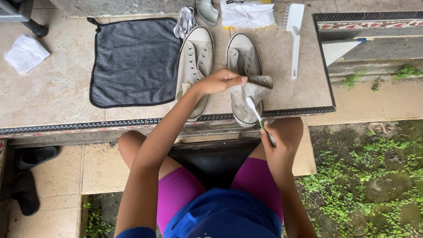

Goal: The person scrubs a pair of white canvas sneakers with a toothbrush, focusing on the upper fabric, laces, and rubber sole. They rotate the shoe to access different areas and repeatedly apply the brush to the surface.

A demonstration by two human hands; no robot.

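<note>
Two worn grey-white canvas shoes without laces lie side by side on a tiled ledge. My left hand (pixel 222 80) reaches over the left shoe (pixel 194 61) and pinches the pulled-out tongue of the right shoe (pixel 243 57). My right hand (pixel 276 136) grips a toothbrush (pixel 257 115) by its handle, below the ledge's front edge. The toothbrush's white head rests on the tongue near the shoe's toe.
A dark grey cloth (pixel 134 61) lies left of the shoes. A white scrub brush (pixel 294 31) lies to their right, a bundle of laces (pixel 185 21) and a white bag (pixel 246 15) behind them. Crumpled white paper (pixel 25 53) sits far left. Dark sandals (pixel 26 176) stand below.
</note>
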